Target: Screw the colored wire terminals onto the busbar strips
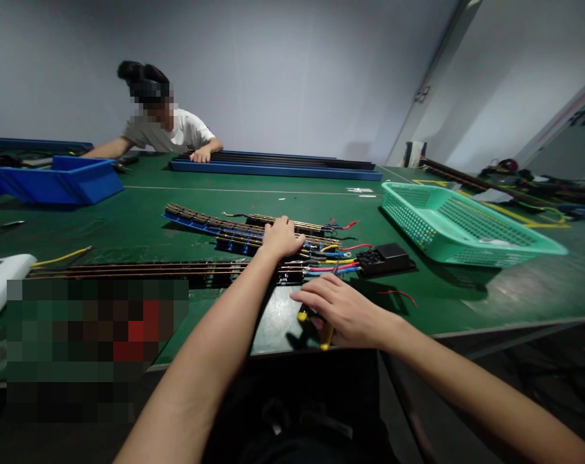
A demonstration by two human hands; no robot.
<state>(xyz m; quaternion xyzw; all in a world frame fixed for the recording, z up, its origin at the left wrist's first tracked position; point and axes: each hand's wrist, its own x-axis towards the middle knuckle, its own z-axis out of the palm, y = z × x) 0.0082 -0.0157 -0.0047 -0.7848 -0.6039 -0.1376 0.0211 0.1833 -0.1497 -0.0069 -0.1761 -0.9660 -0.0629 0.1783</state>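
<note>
Gripping yellow-handled tool (pixel 327 336), your half-curled right hand (pixel 346 308) sits just short of wires (pixel 346 266); left hand (pixel 283 240) bent over left-right strips (pixel 238 242), hold unclear.

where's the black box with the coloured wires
In the head view, right of centre: the black box lies on the green table, between the right hand and the mint-green basket.

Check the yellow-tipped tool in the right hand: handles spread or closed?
Spread: the tool shows a gap between its yellow tips. Jaws: cannot tell.
</note>
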